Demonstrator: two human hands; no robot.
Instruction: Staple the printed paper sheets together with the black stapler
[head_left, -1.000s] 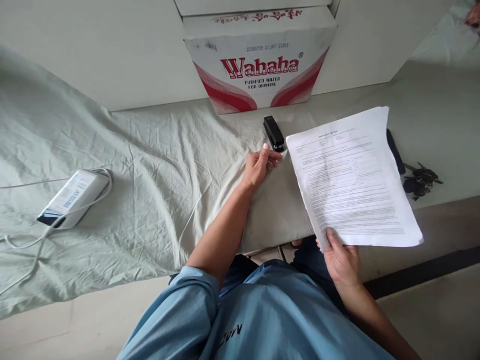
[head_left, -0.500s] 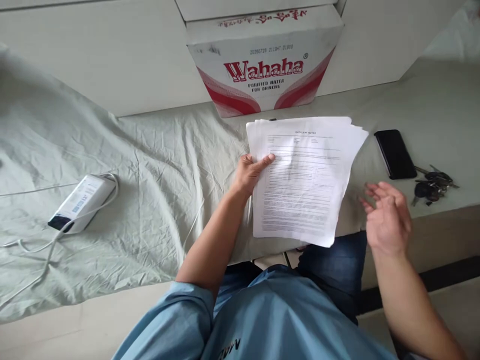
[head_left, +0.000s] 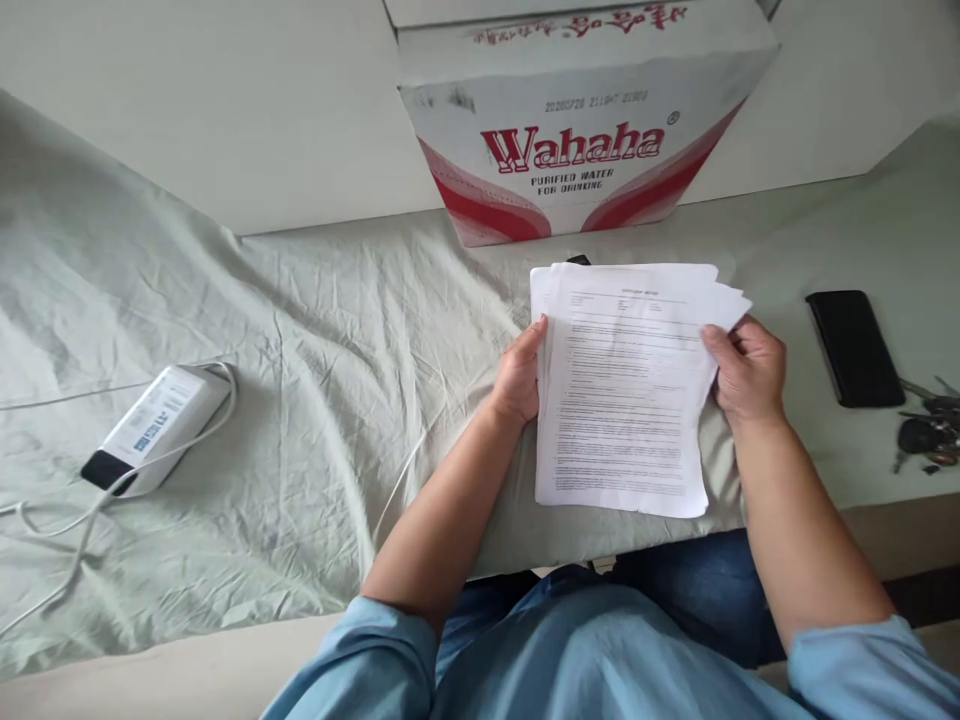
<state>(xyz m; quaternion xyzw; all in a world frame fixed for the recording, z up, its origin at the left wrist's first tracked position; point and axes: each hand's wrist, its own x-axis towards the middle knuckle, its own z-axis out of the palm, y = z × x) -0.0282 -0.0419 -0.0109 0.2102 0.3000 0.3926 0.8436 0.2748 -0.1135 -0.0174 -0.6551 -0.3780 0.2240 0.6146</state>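
Left hand: the left hand [head_left: 519, 378] grips the left edge of the papers [head_left: 624, 390], fingers curled behind the sheets.
Right hand: the right hand [head_left: 747, 372] pinches the right edge, thumb on top.
Papers: a fanned stack held between both hands, over the green sheet [head_left: 300, 350], in front of the box [head_left: 581, 130].
Right side: phone [head_left: 854, 347] and keys [head_left: 926, 435], well apart from the papers.
Left side: charger [head_left: 154, 425] with its cable.

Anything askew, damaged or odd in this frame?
Only small things. The stack of papers, held by the left hand and right hand, is uneven, with sheets fanned at its top corners. The sheet under it is heavily wrinkled. No damage or spill shows.
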